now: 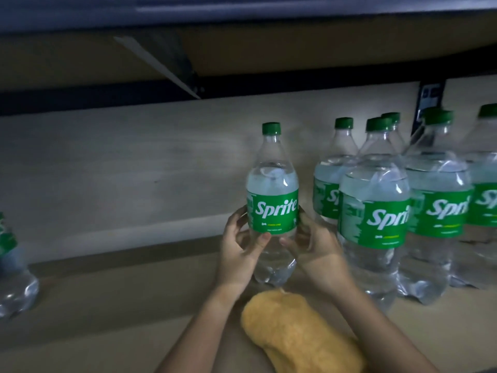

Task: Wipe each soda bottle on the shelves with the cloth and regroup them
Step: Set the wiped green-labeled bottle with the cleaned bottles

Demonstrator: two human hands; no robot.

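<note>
**Q:** Head view. How far along is the task appearing to be?

**A:** One Sprite bottle (272, 200) is standing upright on the shelf (107, 305), apart from the others and between both hands. To its right, a cluster of Sprite bottles (403, 205) is standing close together, some touching, in at least two rows. At the far left edge, another Sprite bottle (13, 270) is showing only in part, well apart from the rest. The yellow cloth (301, 332) is lying bunched on the shelf just in front of the held bottle, between the forearms, and neither hand is touching it. Judging from this, the step in hand is placing or aligning a bottle, not wiping. Which bottles are already wiped cannot be told. The lone bottle at the left suggests that regrouping is unfinished.

**Q:** Head view again. What is each grip doing?

**A:** The left hand (239, 246) is curling round the bottle's left side at the label's lower edge, thumb lying across the front. The right hand (314, 246) is mirroring it on the right side, thumb tip meeting the clear wall just under the label. Both grips are closing narrowly on the bottle, whose base is resting on or just above the shelf; which cannot be told.
</note>
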